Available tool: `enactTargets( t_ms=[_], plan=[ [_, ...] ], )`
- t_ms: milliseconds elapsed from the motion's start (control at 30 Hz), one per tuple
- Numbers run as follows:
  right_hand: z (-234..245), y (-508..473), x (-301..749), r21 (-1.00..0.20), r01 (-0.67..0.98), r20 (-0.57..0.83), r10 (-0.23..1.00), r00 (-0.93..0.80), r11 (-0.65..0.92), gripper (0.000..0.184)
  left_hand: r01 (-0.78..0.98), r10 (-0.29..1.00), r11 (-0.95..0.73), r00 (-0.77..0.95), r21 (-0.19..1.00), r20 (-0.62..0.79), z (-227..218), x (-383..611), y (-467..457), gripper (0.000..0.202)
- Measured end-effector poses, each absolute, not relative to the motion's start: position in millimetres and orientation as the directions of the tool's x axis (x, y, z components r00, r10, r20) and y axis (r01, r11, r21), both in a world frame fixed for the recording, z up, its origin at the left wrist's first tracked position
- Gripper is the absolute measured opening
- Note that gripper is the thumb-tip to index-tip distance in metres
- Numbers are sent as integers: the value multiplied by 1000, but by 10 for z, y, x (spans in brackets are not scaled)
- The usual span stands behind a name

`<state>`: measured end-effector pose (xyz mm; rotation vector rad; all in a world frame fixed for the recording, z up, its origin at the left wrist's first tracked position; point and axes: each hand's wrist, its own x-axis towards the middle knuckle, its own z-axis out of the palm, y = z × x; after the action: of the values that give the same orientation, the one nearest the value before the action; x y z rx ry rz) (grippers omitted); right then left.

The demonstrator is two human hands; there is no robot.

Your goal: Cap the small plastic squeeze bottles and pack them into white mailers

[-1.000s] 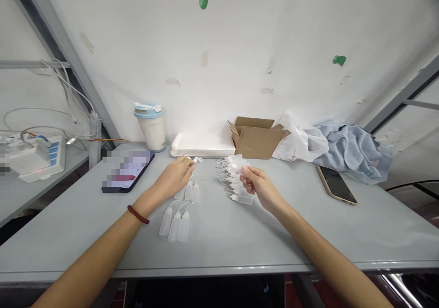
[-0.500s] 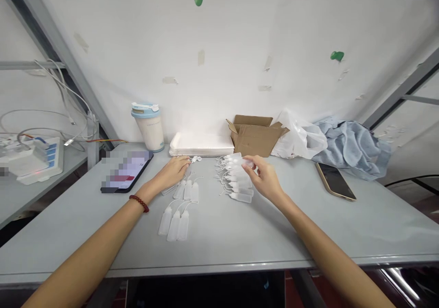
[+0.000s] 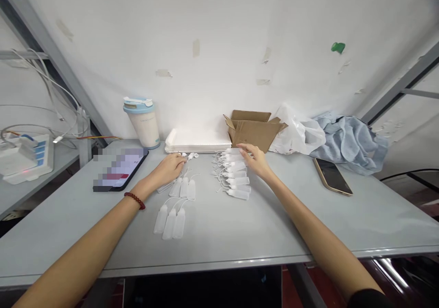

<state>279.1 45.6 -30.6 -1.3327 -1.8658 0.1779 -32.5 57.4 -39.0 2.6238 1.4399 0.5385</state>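
Small translucent plastic squeeze bottles with thin strap-like cap ties lie in groups on the grey table. My left hand (image 3: 168, 168) is curled low over the left group, closed around a bottle whose body it mostly hides; a small white cap (image 3: 192, 156) shows by its fingertips. Below that hand lie bottles (image 3: 184, 188) in a row, and nearer the front edge three more bottles (image 3: 169, 223). On the right, a stacked column of bottles (image 3: 238, 181) points leftward. At the column's far end, my right hand (image 3: 256, 161) has thumb and fingers on the end of the top bottle (image 3: 233, 151).
Behind the bottles are a stack of white envelope-like sheets (image 3: 199, 141), an open cardboard box (image 3: 255, 132), a white plastic bag (image 3: 297, 132) and blue cloth (image 3: 350, 139). A lidded cup (image 3: 144, 125) and a phone (image 3: 118, 171) are left; another phone (image 3: 332, 176) lies right.
The view has shifted slightly. My right hand has moved a little up and left against the top bottle of the column. My left hand stays by the left group.
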Motion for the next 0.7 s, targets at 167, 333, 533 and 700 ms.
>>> enactTargets(
  t_ms=[167,333,533,700],
  plan=[
    [-277,406,2840,-509,743,595,802,-62,435,28,810,853,-517,457,276,253,-360,-347,553,35],
    [-143,143,2644,-371,772,742,665,-87,516,25,818,870,-487,421,306,259,-331,-364,542,31],
    [-160,-302,2113,-427,570,624,685,-377,702,20,822,894,-442,369,359,254,-269,-336,495,26],
    [-222,-317,1715,-493,693,251,849,-465,526,29,825,933,-348,261,445,247,-225,-354,465,25]
  ],
)
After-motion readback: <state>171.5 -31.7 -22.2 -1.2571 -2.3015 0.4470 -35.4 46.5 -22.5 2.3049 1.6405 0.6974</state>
